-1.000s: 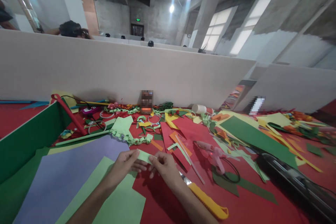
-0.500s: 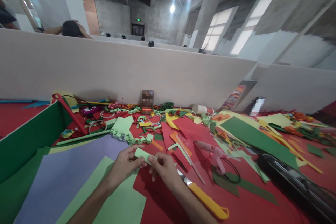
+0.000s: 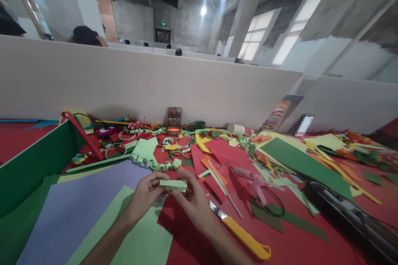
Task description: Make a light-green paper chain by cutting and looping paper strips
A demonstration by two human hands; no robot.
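Note:
A small piece of light green paper (image 3: 173, 184), apparently folded, is held above the red table between my two hands. My left hand (image 3: 149, 189) pinches its left end with thumb and fingers. At its right end, my right hand (image 3: 192, 198) has the thumb below and the fingers curved around the far side. Just beyond my fingers lies a light green paper chain (image 3: 155, 163). A yellow utility knife (image 3: 244, 236) with its blade out rests beside my right forearm. Under my left forearm spread light green (image 3: 146, 232) and lilac (image 3: 83, 198) paper sheets.
A pink glue gun (image 3: 253, 182) with a black cord lies to the right, near a long black device (image 3: 345, 215). A green panel (image 3: 37, 153) stands at the left. Colourful paper scraps line the foot of a white partition (image 3: 149, 83); people's heads show beyond it.
The green paper has turned from a slant to nearly level, with its edge now facing me. My right hand has shifted from pinching on top to fingers around its far side.

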